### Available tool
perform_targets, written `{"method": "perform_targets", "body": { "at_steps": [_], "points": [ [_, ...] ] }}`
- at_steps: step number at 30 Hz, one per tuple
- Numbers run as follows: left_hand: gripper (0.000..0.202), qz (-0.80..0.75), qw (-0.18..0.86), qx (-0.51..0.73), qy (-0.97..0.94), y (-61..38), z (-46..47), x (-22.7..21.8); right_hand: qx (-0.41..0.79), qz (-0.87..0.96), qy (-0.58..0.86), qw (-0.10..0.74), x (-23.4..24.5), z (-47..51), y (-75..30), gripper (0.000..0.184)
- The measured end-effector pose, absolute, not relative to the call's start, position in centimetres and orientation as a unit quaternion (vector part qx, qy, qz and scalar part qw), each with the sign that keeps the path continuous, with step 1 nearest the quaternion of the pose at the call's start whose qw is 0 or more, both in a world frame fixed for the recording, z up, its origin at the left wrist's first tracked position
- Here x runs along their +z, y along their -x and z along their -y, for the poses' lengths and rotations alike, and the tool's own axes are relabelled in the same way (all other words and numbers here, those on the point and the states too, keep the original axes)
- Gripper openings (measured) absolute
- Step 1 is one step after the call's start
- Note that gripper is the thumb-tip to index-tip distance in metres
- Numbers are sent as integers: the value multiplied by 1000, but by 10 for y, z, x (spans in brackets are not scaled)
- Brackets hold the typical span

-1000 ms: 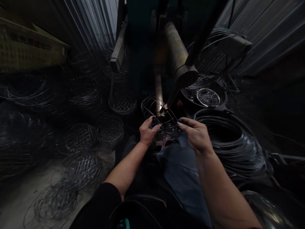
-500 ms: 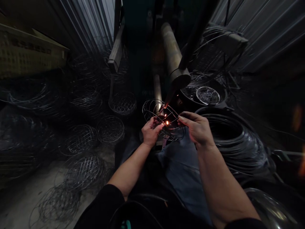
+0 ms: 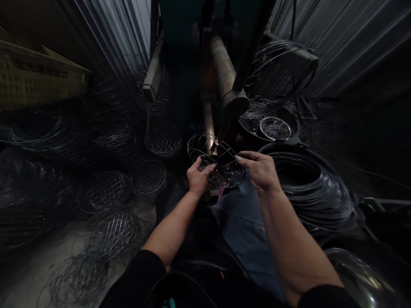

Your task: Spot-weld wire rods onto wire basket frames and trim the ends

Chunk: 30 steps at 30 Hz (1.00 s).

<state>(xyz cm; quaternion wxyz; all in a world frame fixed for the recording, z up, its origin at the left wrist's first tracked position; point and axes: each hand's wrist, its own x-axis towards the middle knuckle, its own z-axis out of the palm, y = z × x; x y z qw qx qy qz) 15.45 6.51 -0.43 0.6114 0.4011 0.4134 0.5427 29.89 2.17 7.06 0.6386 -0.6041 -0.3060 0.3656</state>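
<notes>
Dim, deep shadows, pale glare on wire coil (image 3: 327, 201), stretched edges

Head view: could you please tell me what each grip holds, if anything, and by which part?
A round wire basket: the left grip holds its near left side, and the right grip pinches its right edge.

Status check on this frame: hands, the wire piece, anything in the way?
Left hand and right hand gripping wire basket. Basket tilted between them. Metal rod's end within its outline; contact unclear.
</notes>
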Motion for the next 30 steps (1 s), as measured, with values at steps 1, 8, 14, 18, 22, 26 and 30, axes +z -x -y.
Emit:
{"method": "perform_targets", "body": {
  "at_steps": [1, 8, 14, 18, 22, 26, 30],
  "points": [
    [39, -414, 610, 543, -402, -154, -66, -5, 371, 298, 604, 639, 71, -25, -298, 37],
    [35, -414, 609, 537, -412, -153, -66, -6, 407, 295, 576, 645, 62, -19, -306, 35],
    [31, -415, 602, 537, -421, -151, -68, -10, 446, 301, 574, 617, 45, 7, -318, 33],
    [29, -410, 609, 550, -398, -153, -74, -14, 386, 337, 584, 630, 53, -5, -309, 28],
    [33, -415, 629, 556, -351, -155, -80, -11, 372, 346, 597, 621, 64, -26, -305, 32],
    [36, -425, 626, 570, -320, -156, -85, -9, 365, 348, 602, 620, 66, -38, -304, 36],
    [36, -424, 618, 580, -320, -157, -87, -11, 368, 348, 594, 626, 67, -42, -301, 35]
  ]
}}
